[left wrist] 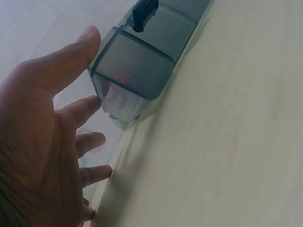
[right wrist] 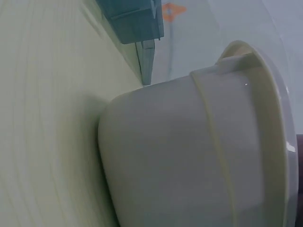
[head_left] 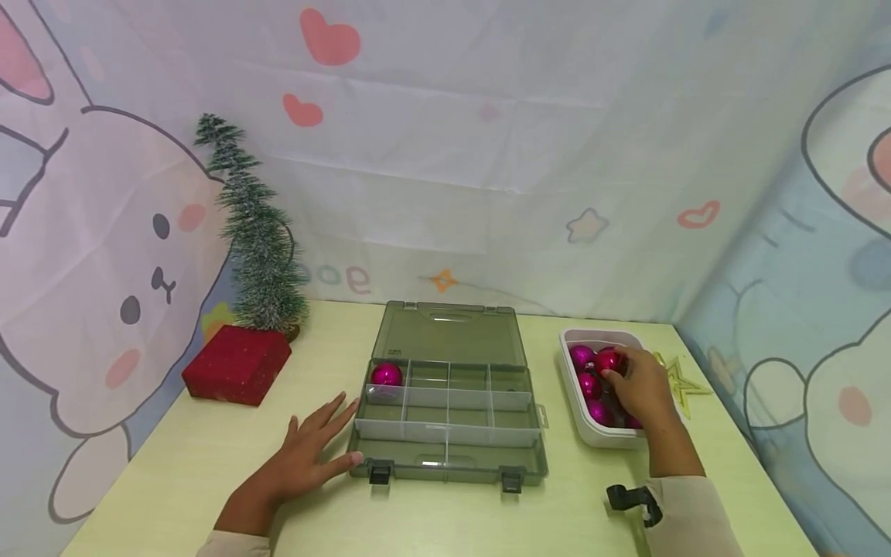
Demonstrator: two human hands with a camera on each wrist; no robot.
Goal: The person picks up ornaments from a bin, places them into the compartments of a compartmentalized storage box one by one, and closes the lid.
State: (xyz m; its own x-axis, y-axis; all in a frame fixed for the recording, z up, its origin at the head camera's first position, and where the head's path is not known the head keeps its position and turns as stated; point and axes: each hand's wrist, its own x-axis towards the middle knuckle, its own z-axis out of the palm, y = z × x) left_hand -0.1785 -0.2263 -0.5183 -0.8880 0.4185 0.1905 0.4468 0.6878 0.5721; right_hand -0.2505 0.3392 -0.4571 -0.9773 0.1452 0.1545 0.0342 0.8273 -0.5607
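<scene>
My left hand [head_left: 299, 456] lies with spread, straight fingers at the left side of a grey-green divided plastic box [head_left: 426, 453], its thumb touching the box's front left corner. In the left wrist view the thumb and index finger meet the box wall [left wrist: 137, 61]. The box's lid [head_left: 451, 333] is laid back, and one magenta bauble [head_left: 387, 374] sits in the back left compartment. On the right, my right hand [head_left: 642, 384] reaches into a white tub [head_left: 572, 387] and pinches a red bauble [head_left: 609, 360]. Several magenta baubles [head_left: 588, 385] lie around it. The right wrist view shows mostly the tub's outer wall [right wrist: 161, 142].
A small frosted Christmas tree [head_left: 261, 247] stands at the back left, behind a dark red block [head_left: 237, 363]. A gold star [head_left: 682, 383] lies right of the tub. Two black latches [head_left: 379, 472] stick out from the box's front. A printed cloth [head_left: 487, 193] hangs behind the table.
</scene>
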